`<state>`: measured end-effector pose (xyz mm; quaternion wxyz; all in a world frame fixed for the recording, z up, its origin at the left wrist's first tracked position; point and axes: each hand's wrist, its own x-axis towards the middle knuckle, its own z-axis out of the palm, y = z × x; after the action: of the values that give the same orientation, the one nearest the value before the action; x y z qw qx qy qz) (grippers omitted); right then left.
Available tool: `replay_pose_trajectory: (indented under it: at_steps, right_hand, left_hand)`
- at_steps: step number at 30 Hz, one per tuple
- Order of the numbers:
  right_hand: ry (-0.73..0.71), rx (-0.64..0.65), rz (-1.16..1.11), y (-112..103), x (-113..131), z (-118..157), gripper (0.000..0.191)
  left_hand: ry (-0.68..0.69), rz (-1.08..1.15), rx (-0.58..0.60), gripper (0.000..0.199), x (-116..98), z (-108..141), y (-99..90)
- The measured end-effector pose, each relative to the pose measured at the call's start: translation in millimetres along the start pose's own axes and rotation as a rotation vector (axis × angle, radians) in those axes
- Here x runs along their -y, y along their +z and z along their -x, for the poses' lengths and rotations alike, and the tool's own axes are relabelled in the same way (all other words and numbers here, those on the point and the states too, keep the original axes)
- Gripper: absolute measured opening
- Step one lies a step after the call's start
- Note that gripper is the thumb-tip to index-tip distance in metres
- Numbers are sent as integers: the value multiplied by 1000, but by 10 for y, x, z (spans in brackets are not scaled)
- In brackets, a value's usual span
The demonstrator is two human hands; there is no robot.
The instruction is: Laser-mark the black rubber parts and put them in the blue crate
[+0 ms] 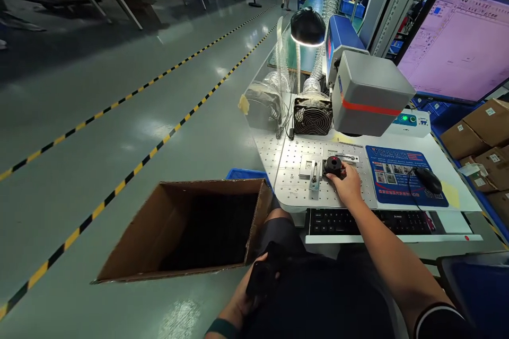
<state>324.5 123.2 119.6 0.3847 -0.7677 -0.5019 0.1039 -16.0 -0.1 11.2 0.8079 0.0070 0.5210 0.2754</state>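
My right hand grips a small round black part between thumb and fingers. That part sits against the metal stop blocks on a perforated metal plate, below the grey head of a machine with an orange-red stripe. Low in front of my body, my left hand is closed around a dark part; its exact kind is hard to make out against my dark clothes.
An open cardboard box with a dark interior stands at my left. A fan and a lamp stand behind the plate. On the right are a mouse, a mouse pad, a keyboard and a monitor.
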Motion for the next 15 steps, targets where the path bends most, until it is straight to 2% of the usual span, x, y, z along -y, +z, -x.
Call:
replay_pose_trajectory:
  at_steps: [7, 15]
  right_hand:
    - [-28, -20, 30, 35, -36, 10, 57]
    - [-49, 17, 61, 55, -30, 47, 70]
  left_hand:
    - [27, -72, -26, 65, 0, 31, 91]
    - [83, -61, 11, 60, 55, 60, 57]
